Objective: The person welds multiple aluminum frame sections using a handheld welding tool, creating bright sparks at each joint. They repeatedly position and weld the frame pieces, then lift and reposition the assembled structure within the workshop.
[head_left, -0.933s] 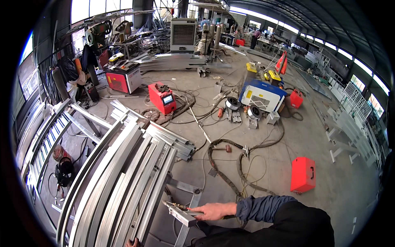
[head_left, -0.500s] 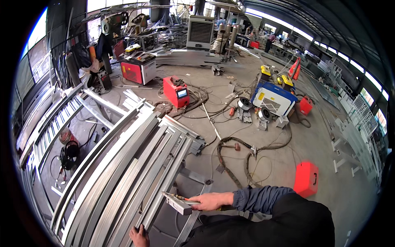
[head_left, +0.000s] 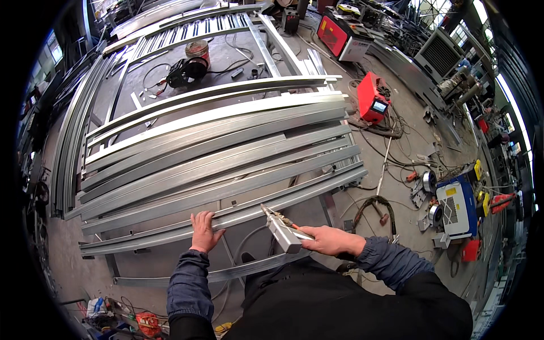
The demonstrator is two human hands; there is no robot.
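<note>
My right hand is closed around a welding gun with a silver boxy body, a narrow pointed tip and a brassy piece alongside. Its tip points up and left, close to the nearest long metal profile of the stack; contact cannot be told. My left hand lies over the near edge of that profile, fingers stretched and thumb apart. Several silvery profiles lie side by side behind it on a frame. Nearer to me runs a lower metal rail, under the gun.
A red machine with a small screen stands beyond the stack's right end. Cables, wire spools and a blue-white machine sit on the right floor. A bucket stands beyond the stack. Tools and a red bundle lie lower left.
My view has swung left, so the profiles now lie across it. My left hand shows fully with its forearm, thumb apart. The welding gun stays in my right hand.
</note>
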